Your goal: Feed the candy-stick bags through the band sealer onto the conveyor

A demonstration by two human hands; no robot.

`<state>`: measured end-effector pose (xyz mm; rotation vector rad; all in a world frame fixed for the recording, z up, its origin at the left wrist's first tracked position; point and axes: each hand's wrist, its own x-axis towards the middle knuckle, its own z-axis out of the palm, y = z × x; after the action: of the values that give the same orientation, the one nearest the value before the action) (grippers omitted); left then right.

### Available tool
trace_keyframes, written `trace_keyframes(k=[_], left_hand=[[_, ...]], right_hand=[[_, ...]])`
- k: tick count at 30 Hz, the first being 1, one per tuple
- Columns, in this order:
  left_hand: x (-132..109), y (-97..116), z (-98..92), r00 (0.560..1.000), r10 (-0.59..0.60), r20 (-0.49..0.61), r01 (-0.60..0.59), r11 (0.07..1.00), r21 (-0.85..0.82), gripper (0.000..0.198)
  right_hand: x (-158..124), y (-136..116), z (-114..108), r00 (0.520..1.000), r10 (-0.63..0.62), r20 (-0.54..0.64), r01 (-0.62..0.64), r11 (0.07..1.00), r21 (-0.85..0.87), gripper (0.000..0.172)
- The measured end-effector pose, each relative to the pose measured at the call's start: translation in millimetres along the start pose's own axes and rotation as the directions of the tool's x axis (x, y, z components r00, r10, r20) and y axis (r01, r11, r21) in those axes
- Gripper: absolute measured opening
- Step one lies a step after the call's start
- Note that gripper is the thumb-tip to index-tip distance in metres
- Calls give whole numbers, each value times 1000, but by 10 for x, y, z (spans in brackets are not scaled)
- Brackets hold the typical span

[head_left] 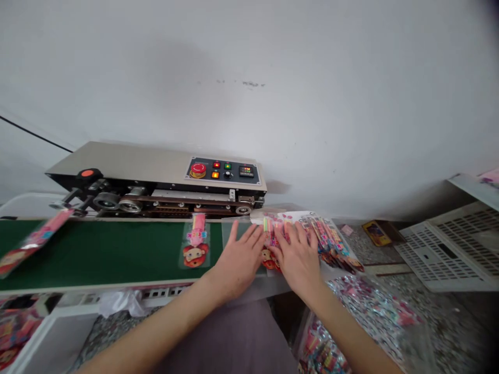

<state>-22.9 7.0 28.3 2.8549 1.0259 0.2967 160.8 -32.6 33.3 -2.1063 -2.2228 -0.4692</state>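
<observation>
My left hand (240, 259) lies flat, fingers spread, at the right end of the green conveyor belt (144, 254). Its fingertips reach a clear plastic sheet and the edge of some pink packets. Beside it, my right hand (298, 257) rests open on several pink clear-wrapped packets (268, 258) with a cartoon head at the lower end; the fingers partly hide them. A single packet (195, 241) of the same sort sits upright on the belt, left of my left hand. Another packet (35, 241) lies slanted at the belt's far left, its top at the rollers.
Behind the belt stands a band sealing machine (156, 166) with a lit control panel (222, 171). More packets (327, 241) overlap in a row at right. A big clear bag of shiny packets (366, 311) is below. White plastic crates (452, 249) and a small box (380, 232) stand farther right.
</observation>
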Motion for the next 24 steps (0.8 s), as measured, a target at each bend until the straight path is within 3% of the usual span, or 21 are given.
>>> trace_keyframes(k=[6,11,19,22,24], left_hand=[[168,88,267,996,81,-26,-81,997,3,54],[98,13,374,999,40,-29,-39,998,48,56],[-225,-241,142,991,-136,-16,137,985,104,53],[-178,-157,62,985,-166,-41,169,983,74,51],[-100,-38,72,996,-83,-39,85,995,45,50]], right_hand=[[-170,218,96,998,51,-23,-52,998,-25,46],[-220,180,185,997,76,15,-75,996,-39,47],[-23,-179,47,997,68,36,-69,996,50,55],[63,-131,12,999,36,13,-37,994,98,47],[158,-46,20,1000,20,8,-21,989,145,40]])
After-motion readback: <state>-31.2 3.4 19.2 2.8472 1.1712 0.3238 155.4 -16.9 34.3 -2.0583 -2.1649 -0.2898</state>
